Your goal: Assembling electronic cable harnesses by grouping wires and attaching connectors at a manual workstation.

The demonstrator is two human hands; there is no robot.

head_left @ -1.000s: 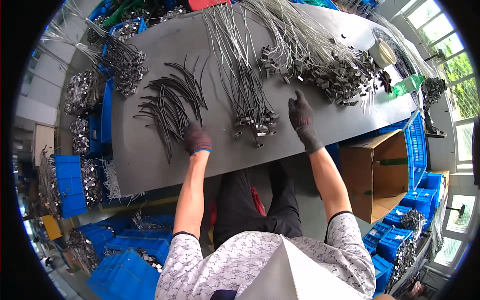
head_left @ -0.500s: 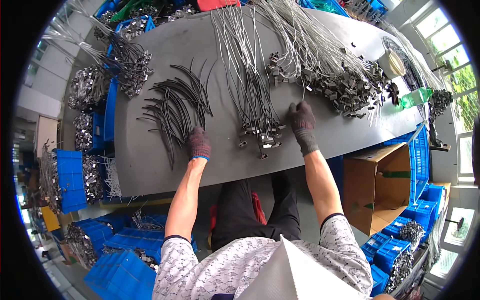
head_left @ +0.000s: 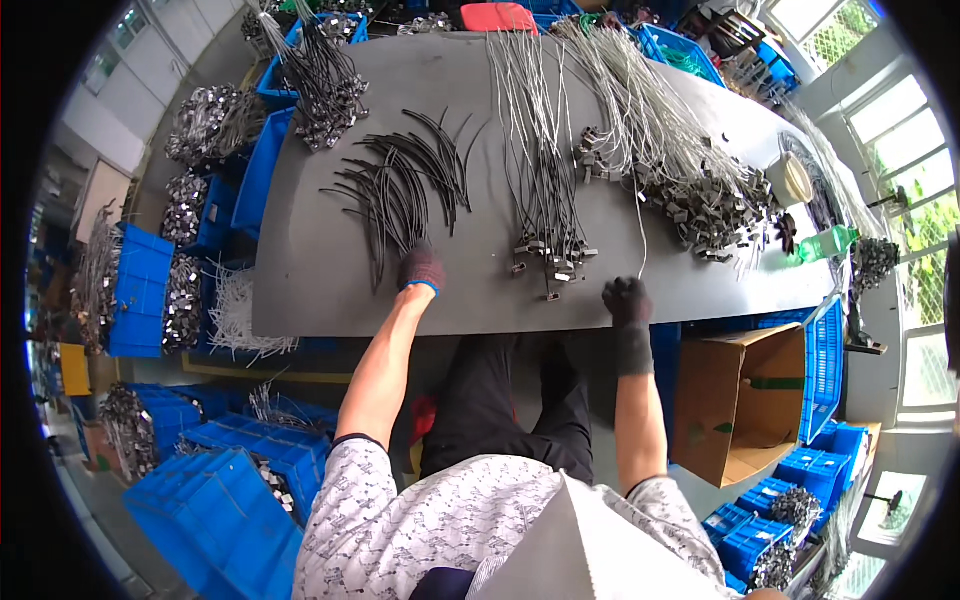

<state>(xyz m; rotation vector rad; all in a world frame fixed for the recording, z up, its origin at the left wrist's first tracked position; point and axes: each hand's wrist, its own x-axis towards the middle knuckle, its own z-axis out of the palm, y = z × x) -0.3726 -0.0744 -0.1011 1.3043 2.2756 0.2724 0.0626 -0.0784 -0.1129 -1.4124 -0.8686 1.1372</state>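
My right hand, in a dark knit glove, is closed on the end of a white wire near the table's front edge. That wire runs up to the pile of wires with metal-cased ends. My left hand, gloved too, has curled fingers at the lower ends of the loose black tubes; what they grip is hidden. Between my hands lies a bundle of wires, white above and black-sleeved below, with small metal ends toward me.
A green plastic bottle and a roll of tape sit at the table's right. An open cardboard box stands below the right edge. Blue crates with metal-ended wires line the left side. A red item lies at the back.
My right hand has moved toward me, drawing the white wire out from the pile. My left hand stays by the black tubes' lower ends. The whole view has shifted.
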